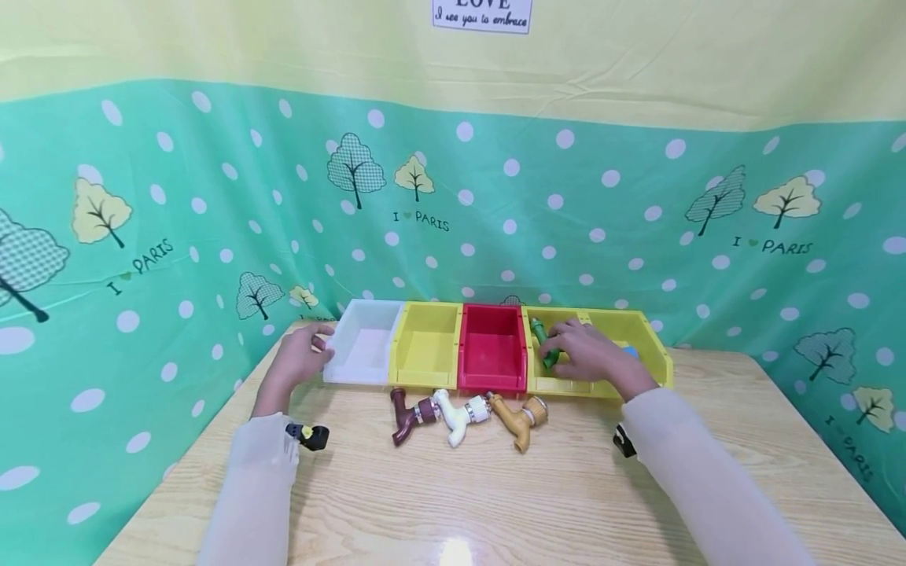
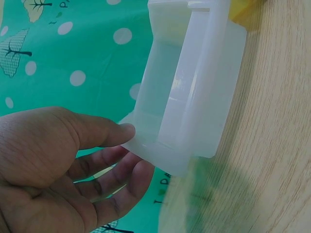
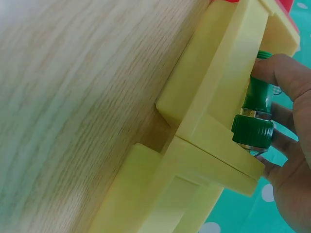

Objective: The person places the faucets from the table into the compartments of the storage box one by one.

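At the left end of the row, my left hand [image 1: 300,358] pinches the side edge of the white bin [image 1: 359,373], thumb on the rim and fingers behind the wall [image 2: 141,145]. My right hand [image 1: 586,351] reaches into a yellow bin [image 1: 559,386] right of the red one. It grips a green plastic faucet [image 3: 258,97], with the thumb on its near side and the fingers behind. Part of the faucet is hidden by the hand in the head view. Three more faucets lie before the bins: a maroon one [image 1: 405,417], a white one [image 1: 458,415] and a tan one [image 1: 520,420].
Between the white bin and the right hand's bin stand another yellow bin [image 1: 425,377] and a red bin [image 1: 493,383]. A blue object [image 1: 630,352] shows in the rightmost yellow bin [image 1: 658,358]. Behind the wooden table [image 1: 396,503] hangs a green dotted curtain [image 1: 488,236].
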`<move>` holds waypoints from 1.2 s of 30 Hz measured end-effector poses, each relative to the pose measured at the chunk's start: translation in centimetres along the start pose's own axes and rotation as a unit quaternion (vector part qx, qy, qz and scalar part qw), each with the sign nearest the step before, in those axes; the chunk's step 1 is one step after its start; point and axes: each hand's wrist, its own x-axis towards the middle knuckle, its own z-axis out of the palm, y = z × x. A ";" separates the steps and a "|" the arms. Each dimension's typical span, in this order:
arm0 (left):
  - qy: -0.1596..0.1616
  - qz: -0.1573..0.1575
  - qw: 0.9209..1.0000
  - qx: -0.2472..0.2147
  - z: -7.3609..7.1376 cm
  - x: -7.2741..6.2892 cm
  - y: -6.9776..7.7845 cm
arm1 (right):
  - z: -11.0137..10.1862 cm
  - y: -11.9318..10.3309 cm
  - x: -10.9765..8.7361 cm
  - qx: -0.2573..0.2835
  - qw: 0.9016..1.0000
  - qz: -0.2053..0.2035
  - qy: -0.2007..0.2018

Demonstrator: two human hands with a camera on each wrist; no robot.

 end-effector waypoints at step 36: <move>-0.002 -0.003 1.000 0.000 -0.1 0.0 -0.1 | 1.8 1.0 2.4 -0.020 0.996 0.009 -0.086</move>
